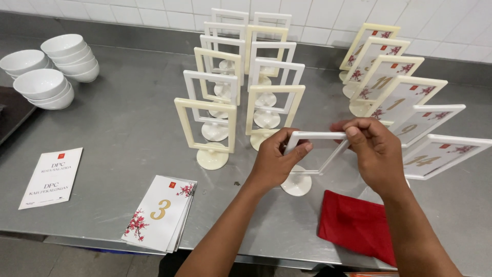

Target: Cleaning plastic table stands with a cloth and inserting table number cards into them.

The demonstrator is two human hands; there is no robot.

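Note:
Both hands hold one white frame stand (313, 154) that rests on its round foot (296, 184) on the steel table (128, 128). My left hand (277, 159) grips the frame's left upright near the top corner. My right hand (373, 154) pinches the top right corner. The frame looks empty and leans to the right. Close by on the left lies a stack of white cards with a gold numeral and red blossoms (161, 211). A red cloth (356, 225) lies under my right forearm.
Two rows of empty cream and white frame stands (241, 77) fill the middle back. A row of frames holding numbered cards (394, 87) runs along the right. Stacked white bowls (51, 66) sit at the back left. A printed white sheet (51, 177) lies front left.

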